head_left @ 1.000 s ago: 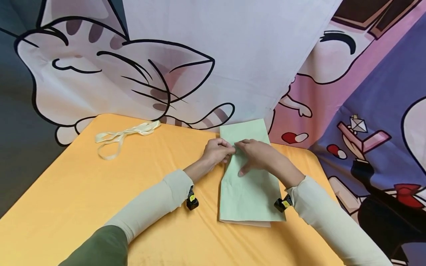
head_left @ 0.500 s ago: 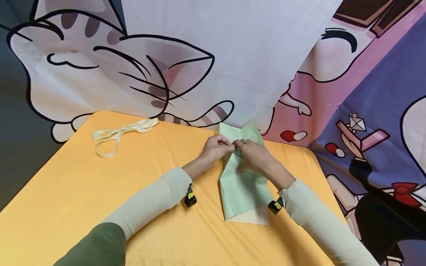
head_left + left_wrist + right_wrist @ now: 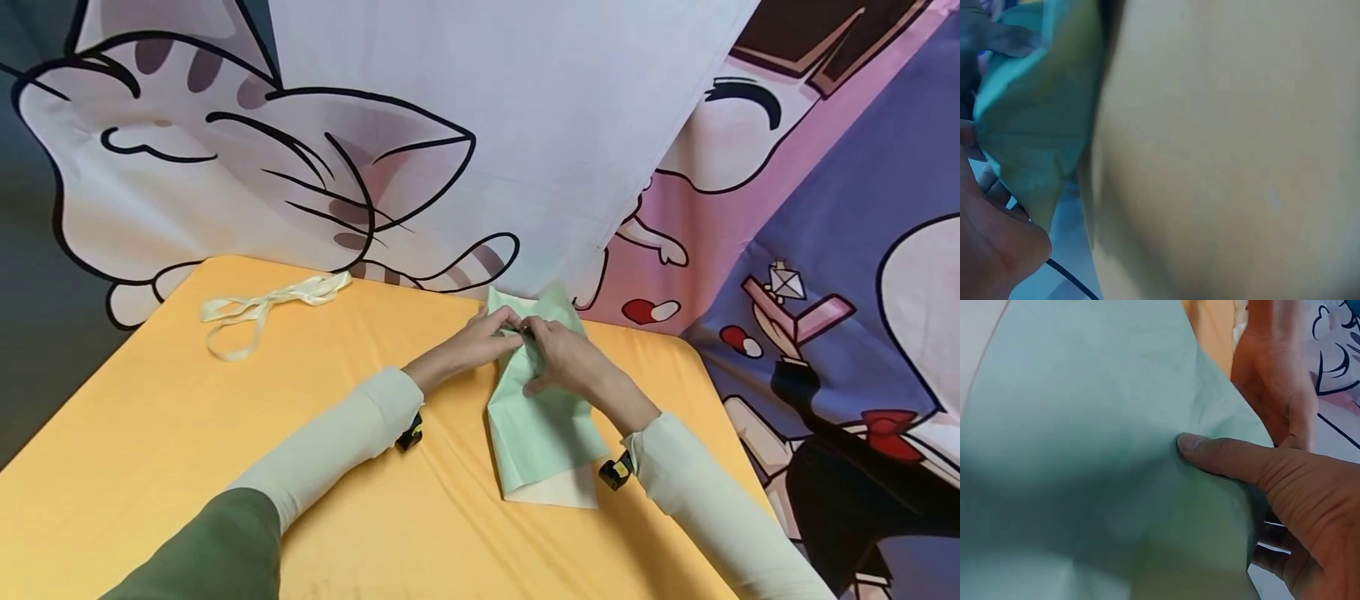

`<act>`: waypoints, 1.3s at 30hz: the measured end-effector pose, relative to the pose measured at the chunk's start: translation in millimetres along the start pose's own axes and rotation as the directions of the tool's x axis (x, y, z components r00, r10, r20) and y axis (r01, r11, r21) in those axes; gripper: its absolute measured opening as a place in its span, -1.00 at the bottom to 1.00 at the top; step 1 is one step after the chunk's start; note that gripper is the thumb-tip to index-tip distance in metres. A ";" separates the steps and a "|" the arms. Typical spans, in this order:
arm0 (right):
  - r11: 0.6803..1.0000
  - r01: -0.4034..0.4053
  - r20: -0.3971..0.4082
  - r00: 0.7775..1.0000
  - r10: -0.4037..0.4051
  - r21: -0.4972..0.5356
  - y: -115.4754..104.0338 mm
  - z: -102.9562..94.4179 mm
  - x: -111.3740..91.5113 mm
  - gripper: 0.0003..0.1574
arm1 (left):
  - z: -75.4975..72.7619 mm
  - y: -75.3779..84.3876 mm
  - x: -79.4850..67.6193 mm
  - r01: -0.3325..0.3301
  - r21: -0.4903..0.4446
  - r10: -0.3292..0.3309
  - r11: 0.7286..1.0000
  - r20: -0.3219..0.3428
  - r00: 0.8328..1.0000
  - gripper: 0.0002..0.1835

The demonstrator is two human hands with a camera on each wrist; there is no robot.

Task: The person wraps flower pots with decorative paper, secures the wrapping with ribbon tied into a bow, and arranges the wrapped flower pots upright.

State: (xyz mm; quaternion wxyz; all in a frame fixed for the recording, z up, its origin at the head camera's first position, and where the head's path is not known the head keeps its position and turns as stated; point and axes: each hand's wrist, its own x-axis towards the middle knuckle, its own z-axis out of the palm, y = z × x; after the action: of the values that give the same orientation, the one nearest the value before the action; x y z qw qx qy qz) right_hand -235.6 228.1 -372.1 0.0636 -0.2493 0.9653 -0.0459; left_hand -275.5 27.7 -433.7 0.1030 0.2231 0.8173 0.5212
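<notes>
A pale green sheet of paper [image 3: 543, 437] lies upright on the table, pinched in and creased around its upper middle. From beneath its lower edge a cream layer [image 3: 562, 487] sticks out. At the narrowed left side, my left hand [image 3: 483, 337] pinches the paper between thumb and fingers. My right hand [image 3: 566, 358] grips the same gathered part from the right. In the right wrist view its thumb [image 3: 1229, 456] presses the near face of the paper while other fingers lie behind it. The exact fingertip contact of the left hand is partly hidden.
A loosely bundled cream ribbon [image 3: 277, 304] lies on the yellow-covered table [image 3: 360, 517] at the far left. Behind the table hangs a cartoon-printed cloth [image 3: 540, 150], close to the paper's top edge. Each wrist carries a small black camera [image 3: 617, 472].
The paper was flatter and wider; it has been drawn in and crumpled at the middle, baring more of the cream layer. Lately my left hand's fingers have shifted slightly along the gathered edge.
</notes>
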 end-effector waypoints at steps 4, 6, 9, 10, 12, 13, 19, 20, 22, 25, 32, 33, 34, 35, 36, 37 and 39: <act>0.999 0.028 -0.042 0.999 -0.026 0.036 0.9 4.6 -4.2 0.20 | -2.2 -4.6 1.3 -0.037 0.153 0.029 0.988 0.057 0.998 -0.47; 0.998 0.053 -0.094 0.994 -0.050 0.028 1.1 7.7 -7.5 0.13 | -3.0 -4.8 1.7 -0.077 0.211 0.059 0.974 0.089 0.994 -0.43; 0.995 0.092 -0.202 0.974 -0.099 -0.044 -0.2 13.3 -13.6 0.03 | -3.5 -4.9 2.0 -0.110 0.286 0.080 0.952 0.116 0.990 -0.41; 0.991 0.101 -0.240 0.963 -0.118 -0.082 -1.6 15.5 -15.7 -0.02 | -3.7 -5.0 1.9 -0.111 0.299 0.077 0.948 0.124 0.989 -0.41; 0.979 0.106 -0.300 0.941 -0.155 -0.175 -5.6 20.0 -19.5 -0.09 | -4.1 -4.3 1.3 -0.114 0.325 0.074 0.939 0.134 0.988 -0.40; 0.973 0.104 -0.321 0.932 -0.168 -0.206 -8.7 22.0 -21.9 -0.14 | -4.1 -4.2 1.2 -0.116 0.337 0.074 0.934 0.135 0.988 -0.40; 0.981 0.000 -0.349 0.935 -0.068 -0.192 -27.7 34.4 -35.7 -0.50 | -3.9 -1.1 -1.6 -0.130 0.381 0.087 0.916 0.128 0.988 -0.42; 0.981 -0.029 -0.353 0.935 -0.041 -0.191 -25.5 40.6 -36.1 -0.55 | -3.5 -0.6 -2.5 -0.133 0.390 0.089 0.911 0.128 0.988 -0.42; 0.980 -0.075 -0.339 0.941 0.008 -0.185 -25.9 45.1 -38.2 -0.60 | -2.8 1.5 -5.7 -0.138 0.408 0.094 0.902 0.127 0.988 -0.40; 0.982 -0.114 -0.268 0.961 0.070 -0.153 -30.5 40.8 -43.0 -0.56 | -0.5 2.8 -9.5 -0.143 0.445 0.100 0.884 0.118 0.988 -0.36; 0.972 -0.200 -0.043 0.977 0.207 0.124 -36.4 20.2 -54.5 -0.52 | 6.4 3.1 -18.7 -0.155 0.537 0.141 0.829 0.067 0.988 -0.26; 0.966 -0.207 -0.036 0.976 0.215 0.155 -34.3 20.4 -54.8 -0.51 | 8.3 -5.3 -15.4 -0.167 0.557 0.165 0.813 0.054 0.985 -0.21; 0.961 -0.210 -0.033 0.975 0.219 0.180 -32.1 21.0 -54.9 -0.48 | 9.3 -4.7 -17.0 -0.171 0.571 0.177 0.803 0.046 0.983 -0.20; 0.957 -0.211 -0.033 0.974 0.222 0.197 -29.7 22.3 -54.8 -0.45 | 10.4 -4.2 -18.4 -0.177 0.584 0.191 0.792 0.038 0.981 -0.20; 0.953 -0.213 -0.034 0.974 0.225 0.217 -27.1 23.7 -54.8 -0.40 | 11.5 -3.7 -19.8 -0.181 0.594 0.203 0.783 0.031 0.979 -0.20; 0.947 -0.217 -0.031 0.973 0.230 0.238 -24.6 25.0 -54.7 -0.35 | 13.0 -3.8 -20.5 -0.183 0.608 0.212 0.772 0.024 0.977 -0.20; 0.939 -0.218 -0.029 0.972 0.234 0.267 -19.6 27.3 -54.4 -0.20 | 15.8 -4.3 -21.8 -0.181 0.623 0.224 0.761 0.009 0.974 -0.20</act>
State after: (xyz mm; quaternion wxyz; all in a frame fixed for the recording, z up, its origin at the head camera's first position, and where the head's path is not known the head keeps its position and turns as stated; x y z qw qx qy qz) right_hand -175.1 236.0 -391.3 0.0715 -0.1248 0.9744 -0.1728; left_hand -251.1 28.6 -445.9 -0.0600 0.3142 0.9169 0.2388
